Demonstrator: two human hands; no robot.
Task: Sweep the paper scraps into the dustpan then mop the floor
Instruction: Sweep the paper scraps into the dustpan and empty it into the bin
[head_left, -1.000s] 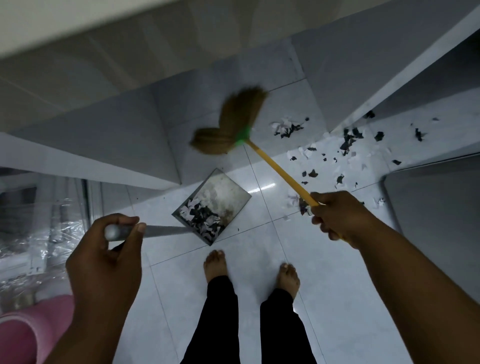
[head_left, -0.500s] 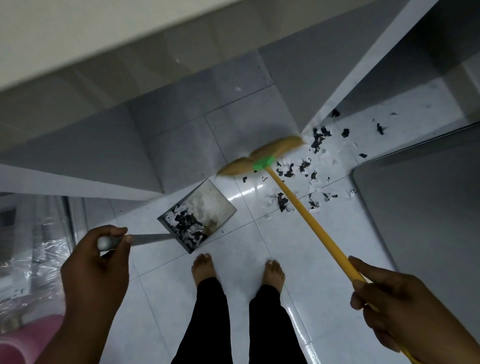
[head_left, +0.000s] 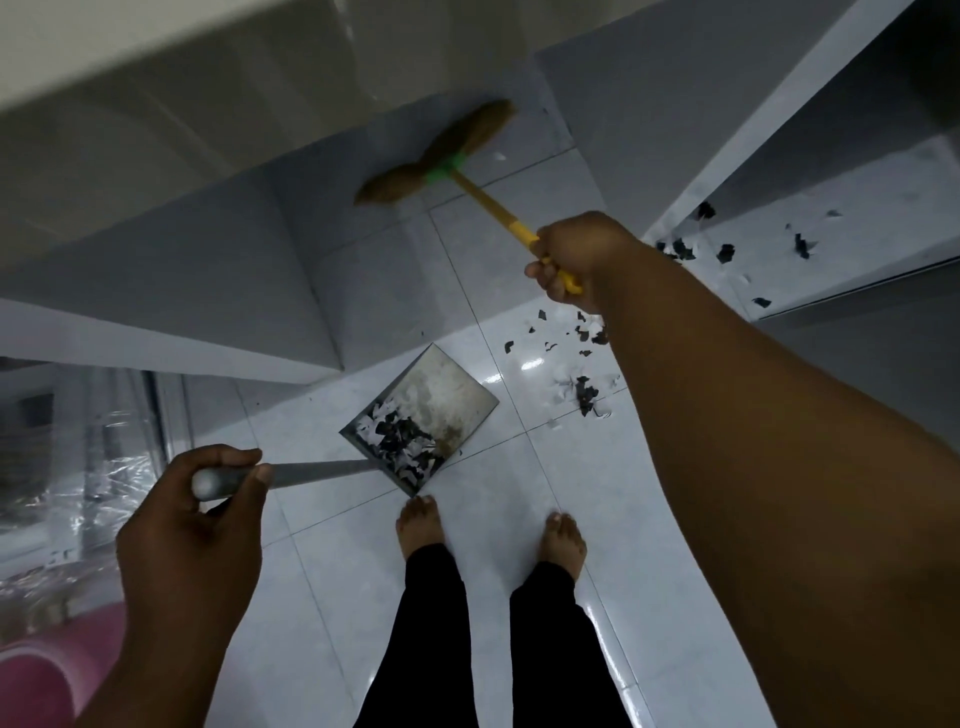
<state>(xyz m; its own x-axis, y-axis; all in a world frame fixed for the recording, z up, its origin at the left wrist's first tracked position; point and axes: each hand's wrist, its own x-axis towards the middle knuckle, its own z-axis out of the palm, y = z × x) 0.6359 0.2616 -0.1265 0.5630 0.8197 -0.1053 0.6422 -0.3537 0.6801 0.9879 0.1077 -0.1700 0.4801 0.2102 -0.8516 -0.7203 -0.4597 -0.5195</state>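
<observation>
Head view looks straight down on me, barefoot on the pale tiled floor (head_left: 519, 525). My left hand (head_left: 197, 525) is wrapped round the end of the long grey dustpan handle (head_left: 311, 473), thumb pressed on top. I hold it that way so the dustpan (head_left: 452, 384) sits flat on the tiles just ahead of my left foot (head_left: 418, 525), its open lip turned toward the litter, without my bending down. A heap of black and white paper scraps (head_left: 400, 441) lies banked against the pan's back wall, while its front half is bare and stained. My right hand (head_left: 576, 260) is clenched round the yellow broom handle (head_left: 493, 205), arm stretched forward. The straw broom head (head_left: 441, 150) with its green collar is far out, near where the floor meets the grey wall (head_left: 234, 270). It is blurred, and I judge it poised for a stroke back toward the pan, though I cannot tell whether the bristles touch the tiles. Loose scraps (head_left: 582, 389) lie on the floor just right of the pan's lip, partly hidden by my forearm, and more are scattered well apart toward the floor's right edge. Sweeping looks part done to me, with mopping not yet begun, and no mop shows. Crinkled clear plastic (head_left: 78, 467) lies along the floor's left edge, and a pink thing (head_left: 41, 670) sits in the near left corner. I can read no brand, label or writing anywhere.
</observation>
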